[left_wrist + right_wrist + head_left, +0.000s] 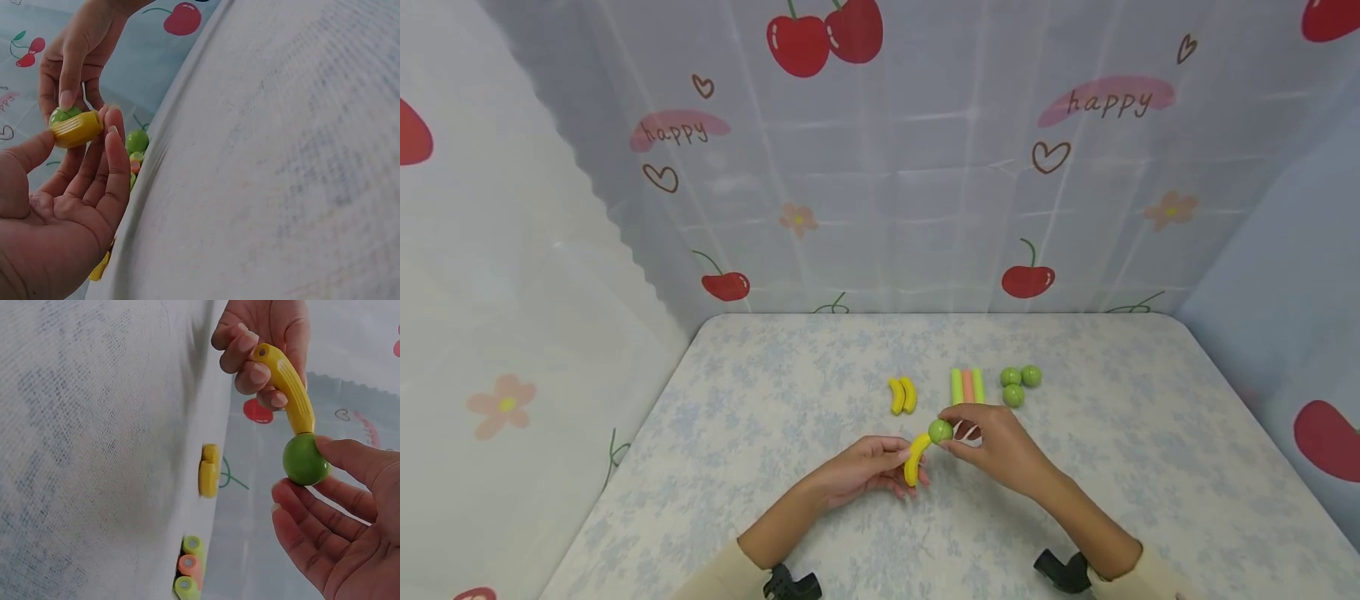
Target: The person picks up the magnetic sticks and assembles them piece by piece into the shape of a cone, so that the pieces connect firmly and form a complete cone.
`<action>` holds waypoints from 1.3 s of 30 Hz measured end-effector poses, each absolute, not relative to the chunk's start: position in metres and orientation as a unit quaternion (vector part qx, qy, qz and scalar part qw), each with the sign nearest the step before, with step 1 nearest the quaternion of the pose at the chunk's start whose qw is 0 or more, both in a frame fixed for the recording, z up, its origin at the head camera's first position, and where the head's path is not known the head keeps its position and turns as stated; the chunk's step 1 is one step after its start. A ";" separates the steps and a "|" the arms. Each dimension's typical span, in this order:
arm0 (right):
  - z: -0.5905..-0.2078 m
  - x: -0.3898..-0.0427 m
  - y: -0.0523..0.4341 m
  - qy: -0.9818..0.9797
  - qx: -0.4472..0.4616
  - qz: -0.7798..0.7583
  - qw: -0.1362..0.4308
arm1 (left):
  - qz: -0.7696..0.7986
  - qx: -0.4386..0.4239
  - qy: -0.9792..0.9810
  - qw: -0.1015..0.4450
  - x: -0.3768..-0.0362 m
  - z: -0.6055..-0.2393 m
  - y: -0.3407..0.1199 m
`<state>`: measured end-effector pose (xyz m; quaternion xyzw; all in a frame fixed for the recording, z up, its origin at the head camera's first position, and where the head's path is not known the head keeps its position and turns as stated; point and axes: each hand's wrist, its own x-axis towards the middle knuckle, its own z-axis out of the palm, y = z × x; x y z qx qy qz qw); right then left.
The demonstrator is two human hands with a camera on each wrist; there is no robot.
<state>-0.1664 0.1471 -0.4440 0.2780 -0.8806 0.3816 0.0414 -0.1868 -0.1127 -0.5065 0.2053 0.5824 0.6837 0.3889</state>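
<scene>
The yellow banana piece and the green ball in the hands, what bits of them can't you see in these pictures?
- Yellow banana piece: in the head view the left hand covers its lower end.
- Green ball: its joint with the banana is too small in the head view; in the left wrist view the banana's end hides most of it.
- Two bananas on the table: only an edge shows in the right wrist view.

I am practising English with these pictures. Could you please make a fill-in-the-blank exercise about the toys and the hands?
1. The left hand holds a yellow ____.
2. The right hand pinches a ____ ball.
3. On the table lie ____ more green balls.
4. Between two green sticks lies an ____ one.

Missing words: banana; green; three; orange
</scene>
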 end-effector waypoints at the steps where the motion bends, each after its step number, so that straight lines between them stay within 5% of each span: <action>1: -0.444 -0.167 0.147 -0.877 0.281 0.387 0.038 | 0.684 0.203 0.586 0.385 -0.186 -0.506 -0.112; 17: -0.451 -0.186 0.132 -0.859 0.314 0.403 -0.030 | 0.678 0.183 0.624 0.343 -0.189 -0.514 -0.113; 28: -0.442 -0.235 0.122 -0.886 0.268 0.378 0.005 | 0.693 0.187 0.609 0.336 -0.195 -0.523 -0.118; 39: -0.452 -0.276 0.098 -0.928 0.212 0.302 -0.051 | 0.710 0.173 0.592 0.339 -0.196 -0.526 -0.118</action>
